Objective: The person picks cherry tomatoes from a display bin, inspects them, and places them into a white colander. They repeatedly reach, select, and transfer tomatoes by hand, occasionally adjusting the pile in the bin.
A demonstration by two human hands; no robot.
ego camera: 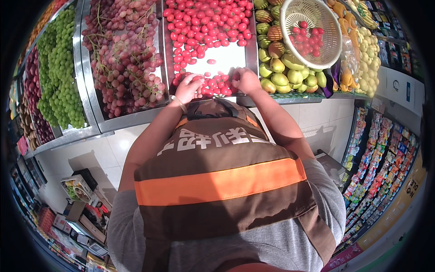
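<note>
Red cherry tomatoes (207,20) are heaped in a metal-edged display bin (251,54), thickest at its far end. A loose group of them (217,85) lies at the near edge, between my two hands. My left hand (189,89) rests among the tomatoes on the left, fingers bent; whether it grips one is unclear. On the right, my right hand (247,81) has curled fingers against the tomatoes by the bin's side, and its grasp is partly hidden. A white plastic basket (286,40), tilted over the pears to the right, contains several cherry tomatoes (307,41).
Red grapes (125,57) and green grapes (61,68) fill bins on the left. Green pears (294,76) lie beneath the basket, with yellow fruit (367,57) farther right. Packaged-goods shelves (377,163) stand at lower right. A crate (76,188) sits on the tiled floor (105,153) behind left.
</note>
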